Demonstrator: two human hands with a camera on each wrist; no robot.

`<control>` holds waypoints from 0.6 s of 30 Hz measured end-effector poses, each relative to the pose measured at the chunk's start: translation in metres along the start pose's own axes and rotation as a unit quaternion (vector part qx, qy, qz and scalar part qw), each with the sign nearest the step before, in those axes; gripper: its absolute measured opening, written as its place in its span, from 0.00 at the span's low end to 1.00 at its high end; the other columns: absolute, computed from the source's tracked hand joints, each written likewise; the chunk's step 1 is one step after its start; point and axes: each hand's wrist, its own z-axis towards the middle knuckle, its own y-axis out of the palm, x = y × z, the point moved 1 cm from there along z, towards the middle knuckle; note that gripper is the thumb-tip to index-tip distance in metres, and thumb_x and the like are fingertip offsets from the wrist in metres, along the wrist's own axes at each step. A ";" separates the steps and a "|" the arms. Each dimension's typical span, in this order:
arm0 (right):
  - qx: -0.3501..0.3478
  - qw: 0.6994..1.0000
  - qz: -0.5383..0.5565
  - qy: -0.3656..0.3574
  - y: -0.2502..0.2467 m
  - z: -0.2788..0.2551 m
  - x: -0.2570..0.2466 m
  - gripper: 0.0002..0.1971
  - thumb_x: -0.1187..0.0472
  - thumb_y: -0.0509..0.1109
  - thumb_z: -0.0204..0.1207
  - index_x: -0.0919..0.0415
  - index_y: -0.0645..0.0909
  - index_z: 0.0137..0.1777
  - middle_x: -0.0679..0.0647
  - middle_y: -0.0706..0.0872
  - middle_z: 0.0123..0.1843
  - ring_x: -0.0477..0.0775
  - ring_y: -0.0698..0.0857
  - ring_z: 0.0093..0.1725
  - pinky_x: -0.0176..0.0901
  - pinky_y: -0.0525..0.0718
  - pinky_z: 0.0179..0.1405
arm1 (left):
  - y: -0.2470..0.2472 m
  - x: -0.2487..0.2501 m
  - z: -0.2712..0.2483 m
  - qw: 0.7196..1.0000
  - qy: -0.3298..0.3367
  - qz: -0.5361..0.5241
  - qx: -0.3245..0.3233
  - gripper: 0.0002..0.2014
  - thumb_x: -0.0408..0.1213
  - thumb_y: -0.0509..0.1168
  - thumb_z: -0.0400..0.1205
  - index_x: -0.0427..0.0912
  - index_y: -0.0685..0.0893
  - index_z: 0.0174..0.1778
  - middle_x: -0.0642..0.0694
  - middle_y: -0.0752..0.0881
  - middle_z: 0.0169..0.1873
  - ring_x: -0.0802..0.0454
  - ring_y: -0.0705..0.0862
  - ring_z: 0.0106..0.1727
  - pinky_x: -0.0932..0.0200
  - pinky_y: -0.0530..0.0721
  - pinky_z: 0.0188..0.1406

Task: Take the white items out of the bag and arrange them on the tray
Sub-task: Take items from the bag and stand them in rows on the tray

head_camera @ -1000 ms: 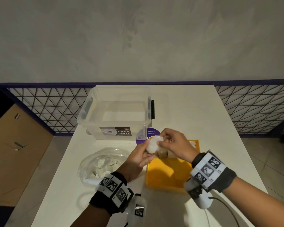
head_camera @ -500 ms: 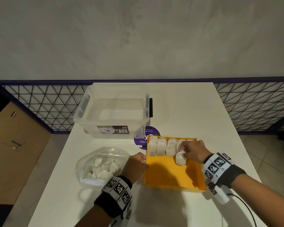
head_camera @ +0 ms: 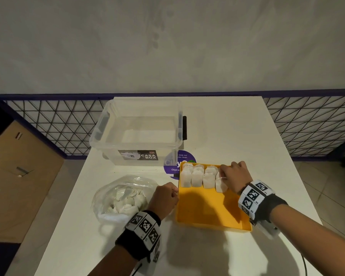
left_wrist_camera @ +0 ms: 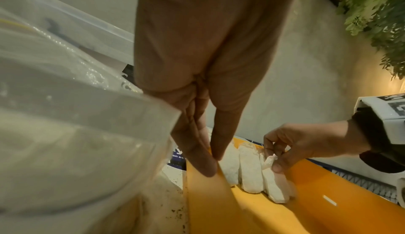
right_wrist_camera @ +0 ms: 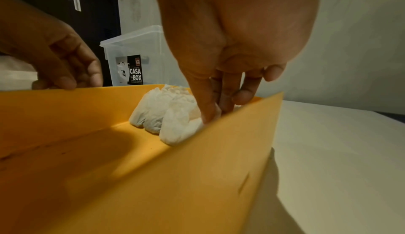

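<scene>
A yellow tray (head_camera: 207,214) lies on the white table. Several white pouches (head_camera: 197,177) stand in rows at its far end. My right hand (head_camera: 222,175) pinches the top of the rightmost white pouch (head_camera: 221,185), which rests on the tray floor; the left wrist view shows this pinch on the pouch (left_wrist_camera: 274,185). My left hand (head_camera: 174,193) holds the tray's left rim (left_wrist_camera: 203,194) between thumb and forefinger. Just left of that hand lies a clear plastic bag (head_camera: 124,198) with several more white pouches inside.
A clear lidless storage box (head_camera: 137,134) stands behind the bag, next to a purple sticker (head_camera: 179,166) on the table. The table's left edge runs near the bag. A wire fence (head_camera: 48,126) borders the table's far side.
A second ago both hands held a white pouch above the tray. My right hand has lowered it to the right end of the row, and my left hand has dropped to the tray's left rim.
</scene>
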 end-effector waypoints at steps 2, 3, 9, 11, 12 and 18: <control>0.005 1.000 0.005 0.005 -0.002 -0.001 0.000 0.11 0.58 0.56 0.79 0.55 0.73 0.59 0.54 0.84 0.56 0.57 0.76 0.61 0.48 0.65 0.62 | -0.001 0.001 0.000 1.000 0.004 0.001 0.003 0.09 0.29 0.65 0.81 0.33 0.83 0.57 0.36 0.89 0.46 0.50 0.86 0.41 0.74 0.79 0.38; 0.008 1.000 0.011 0.007 -0.003 -0.002 0.000 0.11 0.58 0.57 0.79 0.55 0.73 0.59 0.54 0.85 0.56 0.57 0.76 0.61 0.48 0.65 0.61 | -0.001 0.001 -0.001 1.000 0.004 0.003 0.003 0.09 0.29 0.66 0.81 0.32 0.83 0.56 0.36 0.89 0.46 0.47 0.87 0.43 0.71 0.80 0.40; 0.047 0.999 0.020 -0.001 -0.022 -0.011 -0.010 0.14 0.54 0.62 0.77 0.54 0.73 0.62 0.52 0.80 0.61 0.57 0.75 0.63 0.46 0.67 0.60 | -0.009 0.010 -0.009 0.999 0.048 0.024 0.008 0.06 0.26 0.66 0.78 0.27 0.86 0.47 0.33 0.88 0.40 0.41 0.88 0.41 0.66 0.79 0.38; 0.083 0.995 0.045 -0.022 -0.036 -0.015 -0.024 0.14 0.56 0.61 0.77 0.56 0.75 0.61 0.54 0.80 0.61 0.58 0.75 0.62 0.47 0.68 0.59 | -0.016 0.015 -0.014 0.997 0.072 0.004 0.041 0.05 0.27 0.67 0.76 0.29 0.86 0.42 0.42 0.86 0.31 0.46 0.86 0.33 0.68 0.78 0.31; 0.097 0.992 0.068 -0.043 -0.044 -0.017 -0.035 0.13 0.58 0.61 0.78 0.57 0.76 0.61 0.55 0.80 0.61 0.58 0.75 0.62 0.48 0.68 0.59 | -0.023 0.020 -0.018 0.997 0.051 -0.030 0.051 0.05 0.28 0.66 0.77 0.32 0.86 0.44 0.47 0.83 0.30 0.50 0.83 0.33 0.69 0.77 0.31; 0.114 0.953 0.177 -0.216 -0.070 -0.028 -0.118 0.10 0.59 0.57 0.81 0.57 0.78 0.56 0.56 0.77 0.60 0.52 0.70 0.58 0.43 0.68 0.56 | -0.088 -0.011 -0.036 0.980 -0.083 -0.168 0.071 0.07 0.29 0.63 0.80 0.42 0.84 0.41 0.48 0.85 0.32 0.53 0.83 0.34 0.60 0.83 0.35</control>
